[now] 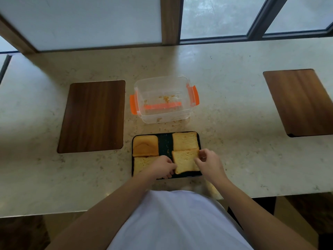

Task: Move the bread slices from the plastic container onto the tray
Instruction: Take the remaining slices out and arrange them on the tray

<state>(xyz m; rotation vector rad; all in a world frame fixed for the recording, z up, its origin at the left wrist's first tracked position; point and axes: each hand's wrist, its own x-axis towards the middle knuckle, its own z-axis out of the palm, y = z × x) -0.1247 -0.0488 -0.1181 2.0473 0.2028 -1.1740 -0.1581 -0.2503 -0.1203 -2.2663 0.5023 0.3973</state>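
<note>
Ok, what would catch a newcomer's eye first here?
Four bread slices on the dark tray at the counter's near edge, with the left hand and right hand at the near-right slice. Just behind sits the clear plastic container with orange clips, holding only crumbs.

You get soft, even daylight from the windows [216, 17] at twelve o'clock, their panes washed out to a pale milky haze. The marble counter [234, 105] takes a faint sheen toward one o'clock, with no hard glare. Shadows are weak; you see only a dim one under the plastic container [163, 100]. The whole frame looks slightly soft, grainier toward the bottom, where the floor at seven and five o'clock sinks into darkness. Wide-angle bending curves the counter's edge and tilts the wooden board [301, 102] at three o'clock.
</note>
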